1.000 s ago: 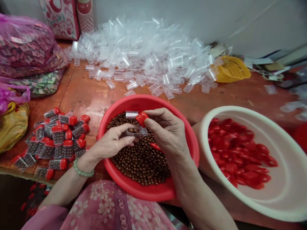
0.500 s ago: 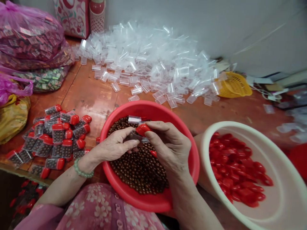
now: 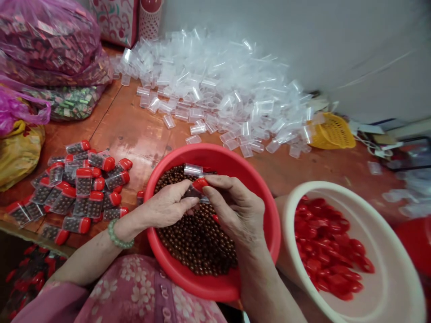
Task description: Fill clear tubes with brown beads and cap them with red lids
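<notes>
Over the red basin (image 3: 266, 197), my left hand (image 3: 166, 207) pinches a small clear plastic container (image 3: 191, 191) with dark contents. The thumb and fingers of my right hand (image 3: 240, 211) are closed on a red cap (image 3: 200, 184) at the container's mouth; whether it sits fully down I cannot tell. Shiny brown beads (image 3: 198, 246) fill much of the basin below. A clear container (image 3: 193, 170) lies on the beads behind my fingers, and a bit of another red piece (image 3: 215, 218) shows beside my right hand.
Capped bead-filled containers (image 3: 84, 181) are heaped at left. A large pile of clear containers (image 3: 215, 94) spreads across the back. At right stands a cream tub (image 3: 380, 287) with red caps (image 3: 328, 246). A yellow basket (image 3: 333, 131) and purple bags (image 3: 50, 40) flank the pile.
The red cap has turned and now lines up with the container's end, where it was held slanted before. The view has shifted slightly; both hands stay over the basin.
</notes>
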Demonstrator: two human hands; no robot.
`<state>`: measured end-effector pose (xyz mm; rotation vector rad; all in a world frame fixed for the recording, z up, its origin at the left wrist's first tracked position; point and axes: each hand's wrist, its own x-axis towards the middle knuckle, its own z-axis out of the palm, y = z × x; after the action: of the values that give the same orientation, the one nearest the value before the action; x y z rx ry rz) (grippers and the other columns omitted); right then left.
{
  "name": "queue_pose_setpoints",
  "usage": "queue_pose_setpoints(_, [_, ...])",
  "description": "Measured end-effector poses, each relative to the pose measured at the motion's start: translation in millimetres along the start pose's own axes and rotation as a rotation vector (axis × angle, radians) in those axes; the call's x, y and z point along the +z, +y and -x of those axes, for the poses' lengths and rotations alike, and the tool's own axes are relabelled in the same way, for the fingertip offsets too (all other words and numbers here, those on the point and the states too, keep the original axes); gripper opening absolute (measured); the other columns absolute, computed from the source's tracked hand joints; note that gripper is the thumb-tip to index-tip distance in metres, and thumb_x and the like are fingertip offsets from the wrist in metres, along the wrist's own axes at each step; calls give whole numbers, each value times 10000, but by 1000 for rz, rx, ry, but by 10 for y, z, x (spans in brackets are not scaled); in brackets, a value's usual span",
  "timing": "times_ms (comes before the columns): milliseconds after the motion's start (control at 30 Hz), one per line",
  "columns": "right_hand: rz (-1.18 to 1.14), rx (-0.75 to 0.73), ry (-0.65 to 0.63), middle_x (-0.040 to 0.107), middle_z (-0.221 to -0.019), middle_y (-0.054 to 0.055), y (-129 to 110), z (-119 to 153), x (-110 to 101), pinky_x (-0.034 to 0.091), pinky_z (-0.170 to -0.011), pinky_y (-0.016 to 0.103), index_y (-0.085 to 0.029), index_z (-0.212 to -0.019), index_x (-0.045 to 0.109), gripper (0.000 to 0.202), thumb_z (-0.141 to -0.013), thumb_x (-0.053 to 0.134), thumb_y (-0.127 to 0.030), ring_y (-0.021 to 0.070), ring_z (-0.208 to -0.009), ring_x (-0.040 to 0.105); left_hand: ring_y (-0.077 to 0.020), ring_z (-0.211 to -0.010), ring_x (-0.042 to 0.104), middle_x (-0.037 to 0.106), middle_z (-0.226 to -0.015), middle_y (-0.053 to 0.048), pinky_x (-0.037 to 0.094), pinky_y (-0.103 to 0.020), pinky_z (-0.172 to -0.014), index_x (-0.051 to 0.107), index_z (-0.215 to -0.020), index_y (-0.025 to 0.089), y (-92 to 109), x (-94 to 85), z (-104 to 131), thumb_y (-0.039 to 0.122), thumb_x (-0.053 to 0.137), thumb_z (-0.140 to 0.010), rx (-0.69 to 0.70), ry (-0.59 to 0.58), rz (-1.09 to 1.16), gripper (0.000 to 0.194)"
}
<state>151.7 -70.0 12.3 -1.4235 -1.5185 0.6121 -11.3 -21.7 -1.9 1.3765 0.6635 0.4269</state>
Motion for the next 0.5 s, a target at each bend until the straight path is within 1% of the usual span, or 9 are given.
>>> queue_pose_setpoints(100, [38, 15, -61, 735, -915, 9, -4, -11, -41, 550, -787, 306, -245, -975, 683, 126, -862, 647, -205, 158, -839, 691, -139, -740, 575, 593, -817, -25, 487, -303, -712, 512, -931, 166, 28, -1, 8, 254, 440, -898, -27, -6, -70, 118])
queue_pose_setpoints(167, [65, 13, -73, 737, -899, 10, 0, -14, -53, 555, -768, 298, -240, -962, 683, 107, -864, 643, -219, 159, -824, 694, -136, -719, 570, 591, -804, -22, 481, -301, -701, 501, -916, 167, 50, -2, 13, 248, 439, -894, -40, -4, -99, 103])
queue_pose_setpoints(233, [103, -12, -79, 736, -899, 17, 8, -9, -49, 560, -758, 301, -237, -967, 675, 103, -882, 617, -232, 165, -825, 697, -130, -697, 566, 584, -803, -17, 476, -294, -683, 494, -925, 167, 63, -4, 15, 243, 440, -891, -56, -14, -57, 99])
queue_pose_setpoints(300, [167, -77, -103, 731, -954, 33, 16, 1, -30, 565, -780, 325, -242, -1037, 649, 161, -880, 622, -264, 185, -862, 698, -123, -673, 557, 573, -814, -13, 466, -284, -658, 497, -948, 166, 62, -7, 10, 250, 458, -883, -62, -22, 62, 114])
queue_pose_setpoints(333, [208, -120, -118, 722, -994, 47, 19, 6, -16, 567, -797, 346, -243, -1097, 622, 251, -856, 656, -306, 202, -890, 696, -122, -668, 549, 569, -812, -12, 458, -280, -653, 504, -939, 164, 57, -9, 4, 260, 479, -874, -57, -21, 130, 118])
queue_pose_setpoints(367, [251, -164, -135, 708, -1034, 63, 21, 11, 1, 568, -808, 368, -242, -1168, 582, 395, -813, 704, -363, 224, -915, 691, -123, -669, 540, 565, -803, -13, 448, -278, -653, 512, -914, 162, 48, -10, -3, 274, 507, -863, -50, -18, 199, 124])
queue_pose_setpoints(433, [334, -239, -165, 668, -1104, 105, 26, 17, 42, 566, -818, 416, -225, -1293, 478, 729, -687, 793, -481, 273, -962, 672, -127, -680, 531, 565, -770, -16, 433, -276, -663, 521, -837, 155, 28, -11, -20, 313, 569, -831, -42, -15, 335, 165])
queue_pose_setpoints(467, [371, -266, -174, 646, -1133, 126, 31, 18, 63, 561, -827, 442, -213, -1330, 433, 843, -641, 813, -517, 296, -987, 658, -128, -683, 530, 565, -750, -17, 429, -275, -671, 523, -805, 153, 19, -11, -29, 337, 599, -812, -44, -20, 399, 200])
queue_pose_setpoints(500, [404, -289, -180, 626, -1155, 144, 37, 16, 83, 553, -839, 466, -202, -1352, 401, 893, -630, 814, -527, 314, -1011, 644, -127, -683, 533, 566, -733, -15, 429, -273, -676, 527, -789, 149, 12, -9, -37, 363, 628, -793, -49, -32, 461, 236])
